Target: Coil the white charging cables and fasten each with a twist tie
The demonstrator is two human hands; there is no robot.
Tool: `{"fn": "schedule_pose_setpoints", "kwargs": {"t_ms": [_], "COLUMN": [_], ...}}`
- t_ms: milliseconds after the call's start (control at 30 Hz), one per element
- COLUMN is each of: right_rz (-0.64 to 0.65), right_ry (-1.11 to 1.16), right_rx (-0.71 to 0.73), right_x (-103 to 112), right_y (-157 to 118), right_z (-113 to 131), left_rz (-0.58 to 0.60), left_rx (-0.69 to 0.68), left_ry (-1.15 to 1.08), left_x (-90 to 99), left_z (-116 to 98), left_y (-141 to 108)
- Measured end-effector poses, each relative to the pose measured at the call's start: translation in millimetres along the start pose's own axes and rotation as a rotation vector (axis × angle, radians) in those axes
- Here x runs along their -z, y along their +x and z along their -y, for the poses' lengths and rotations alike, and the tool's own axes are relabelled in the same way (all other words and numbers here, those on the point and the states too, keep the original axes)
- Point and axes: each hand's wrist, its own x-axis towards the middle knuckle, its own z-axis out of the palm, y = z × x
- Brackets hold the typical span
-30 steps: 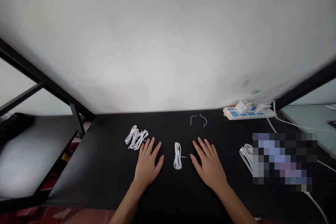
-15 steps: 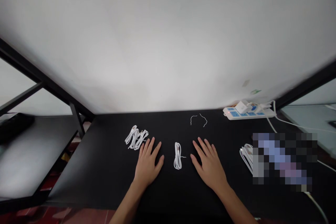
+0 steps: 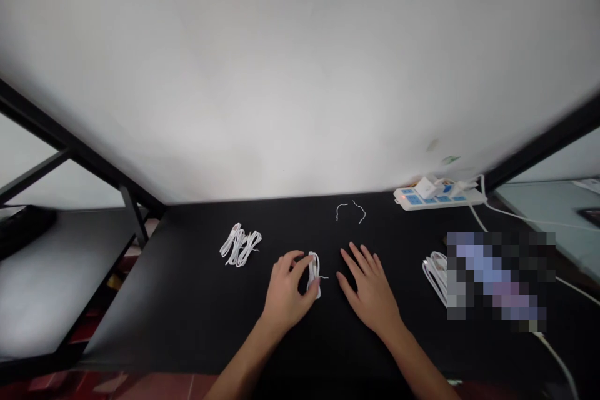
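A coiled white cable [image 3: 314,270] lies on the black table [image 3: 187,312], between my two hands. My left hand [image 3: 289,287] reaches over its left side, with thumb and index fingertips at the coil and a gap between them. To the right, my right hand [image 3: 370,287] lies flat on the table with fingers spread, holding nothing. A group of coiled white cables [image 3: 240,245] rests farther left. Two thin white ties [image 3: 360,211] lie near the back of the table.
A white power strip [image 3: 438,199] with plugs stands at the back right against the wall. Another bundle of white cable [image 3: 435,278] lies at the right, beside a pixelated area. Black metal frame bars [image 3: 134,214] rise at the left.
My left hand has moved right, from beside the cable group to the single coiled cable, and its fingers have curled. My right hand stays flat. The view has shifted slightly.
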Motion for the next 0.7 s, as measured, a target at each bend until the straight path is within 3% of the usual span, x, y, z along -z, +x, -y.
{"fn": "schedule_pose_setpoints", "kwargs": {"t_ms": [100, 200, 333, 433, 500, 600, 700], "right_rz": [-0.072, -0.269, -0.52, -0.571, -0.54, -0.466, -0.406], "right_ry": [0.098, 0.181, 0.027, -0.176, -0.238, -0.175, 0.005], "right_rx": [-0.008, -0.044, -0.231, -0.437, -0.512, -0.534, -0.511], "right_x": [7, 24, 54, 69, 73, 70, 60], "right_y": [-1, -9, -39, -66, -78, -83, -75], "right_z": [0, -5, -35, -67, -81, -80, -52], "left_rz": [0.033, 0.006, -0.095, -0.15, -0.186, -0.251, -0.229], "left_rx": [-0.028, -0.04, -0.05, -0.045, -0.017, 0.025, 0.09], "left_ry": [-0.001, 0.022, 0.197, 0.335, 0.385, 0.318, 0.002], "left_x": [-17.1, -16.8, 11.0, 34.5, 44.4, 46.3, 30.2], "left_z": [-13, 0, 45, 73, 79, 67, 31], "left_y": [4, 2, -5, -9, -10, -13, -15]}}
